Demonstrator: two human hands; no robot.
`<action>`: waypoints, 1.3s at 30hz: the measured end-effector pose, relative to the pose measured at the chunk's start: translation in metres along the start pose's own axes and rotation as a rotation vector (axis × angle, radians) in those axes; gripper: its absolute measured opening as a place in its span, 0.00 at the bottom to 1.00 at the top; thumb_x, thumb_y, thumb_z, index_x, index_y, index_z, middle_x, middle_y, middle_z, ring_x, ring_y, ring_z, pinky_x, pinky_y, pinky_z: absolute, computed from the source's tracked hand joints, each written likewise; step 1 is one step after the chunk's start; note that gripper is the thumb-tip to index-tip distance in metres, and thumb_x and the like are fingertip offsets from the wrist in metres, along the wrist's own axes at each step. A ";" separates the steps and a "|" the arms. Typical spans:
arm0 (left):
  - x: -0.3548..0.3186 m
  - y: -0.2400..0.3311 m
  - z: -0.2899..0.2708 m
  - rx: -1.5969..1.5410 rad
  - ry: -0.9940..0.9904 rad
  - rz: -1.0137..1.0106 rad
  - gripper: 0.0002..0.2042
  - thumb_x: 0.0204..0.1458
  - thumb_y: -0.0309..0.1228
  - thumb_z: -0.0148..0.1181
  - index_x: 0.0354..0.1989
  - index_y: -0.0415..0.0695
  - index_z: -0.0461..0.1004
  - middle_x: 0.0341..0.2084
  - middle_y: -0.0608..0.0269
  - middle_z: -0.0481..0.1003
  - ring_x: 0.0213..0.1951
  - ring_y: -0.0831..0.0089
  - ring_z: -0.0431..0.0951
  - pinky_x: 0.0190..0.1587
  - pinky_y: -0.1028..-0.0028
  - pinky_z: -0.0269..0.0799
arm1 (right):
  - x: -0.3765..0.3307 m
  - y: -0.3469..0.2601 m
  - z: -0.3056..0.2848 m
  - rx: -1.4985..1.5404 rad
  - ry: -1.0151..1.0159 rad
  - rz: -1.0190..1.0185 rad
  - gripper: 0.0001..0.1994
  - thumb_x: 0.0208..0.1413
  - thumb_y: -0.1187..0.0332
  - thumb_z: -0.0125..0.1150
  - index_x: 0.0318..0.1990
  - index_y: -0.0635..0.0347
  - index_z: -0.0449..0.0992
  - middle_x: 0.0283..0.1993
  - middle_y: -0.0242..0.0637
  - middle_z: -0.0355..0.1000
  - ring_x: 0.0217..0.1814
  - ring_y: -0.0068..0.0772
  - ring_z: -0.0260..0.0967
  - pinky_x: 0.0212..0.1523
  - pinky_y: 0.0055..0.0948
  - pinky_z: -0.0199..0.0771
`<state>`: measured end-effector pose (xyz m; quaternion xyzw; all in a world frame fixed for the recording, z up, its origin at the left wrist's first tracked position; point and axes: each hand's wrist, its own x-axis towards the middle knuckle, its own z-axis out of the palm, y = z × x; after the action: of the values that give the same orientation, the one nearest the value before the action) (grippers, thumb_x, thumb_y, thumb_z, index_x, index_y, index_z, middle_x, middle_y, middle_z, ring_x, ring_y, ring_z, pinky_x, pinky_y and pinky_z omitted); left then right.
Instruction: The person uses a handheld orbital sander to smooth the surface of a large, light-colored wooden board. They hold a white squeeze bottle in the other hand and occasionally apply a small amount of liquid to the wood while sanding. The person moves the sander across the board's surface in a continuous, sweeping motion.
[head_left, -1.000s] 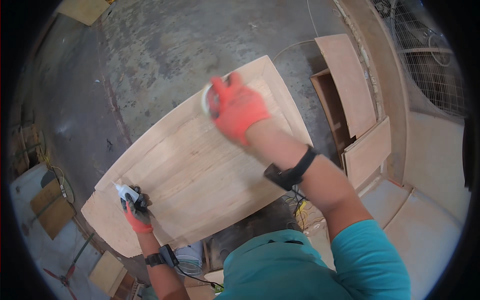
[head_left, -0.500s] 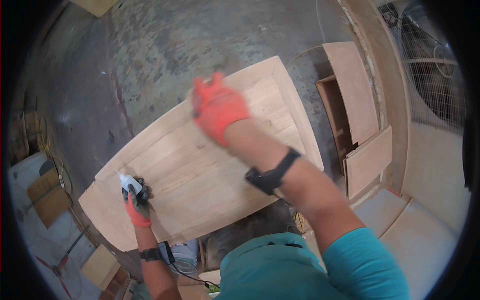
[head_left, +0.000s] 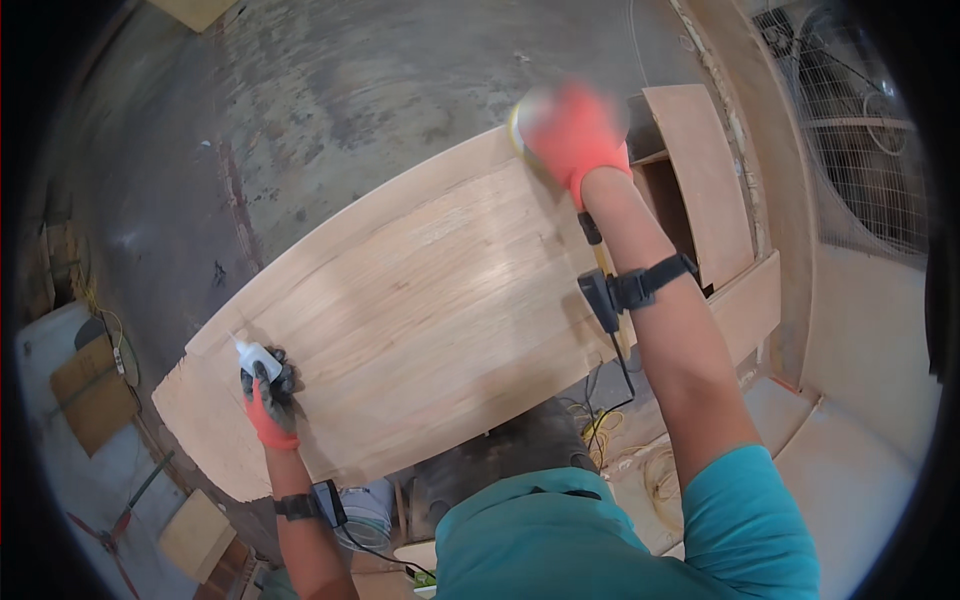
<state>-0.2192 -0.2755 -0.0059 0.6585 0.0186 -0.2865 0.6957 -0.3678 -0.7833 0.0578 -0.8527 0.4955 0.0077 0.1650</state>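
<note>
A large pale wooden panel with a curved far edge lies in front of me. Near its left end, my left hand, in a red and dark grey glove, is closed round a small white squeeze bottle with a thin nozzle pointing up and left. My right hand, in a red glove, is at the panel's far right corner, its fingers blurred. It covers what looks like a round palm sander with a whitish body and yellow rim. A yellowish hose with a black fitting runs back below the wrist.
Thin boards lean by the right wall, beside an open wooden box. A large caged fan stands at the far right. Yellow cords lie on the floor near me, and a clear bucket stands below the panel.
My right hand has swept from the panel's far middle to its far right corner, where the round tool and hose now show. My left hand and the bottle have barely moved.
</note>
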 end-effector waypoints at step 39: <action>-0.023 -0.005 -0.049 -0.326 0.065 0.033 0.18 0.68 0.36 0.58 0.60 0.37 0.68 0.43 0.50 0.80 0.35 0.66 0.79 0.38 0.69 0.75 | -0.195 -0.329 0.121 0.108 -0.384 -0.517 0.19 0.69 0.59 0.52 0.63 0.50 0.67 0.64 0.54 0.62 0.53 0.58 0.78 0.53 0.50 0.80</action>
<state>-0.2233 -0.2214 -0.0072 0.5459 0.0765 -0.2466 0.7971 -0.1703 -0.4344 0.0674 -0.9233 0.2220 0.1001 0.2969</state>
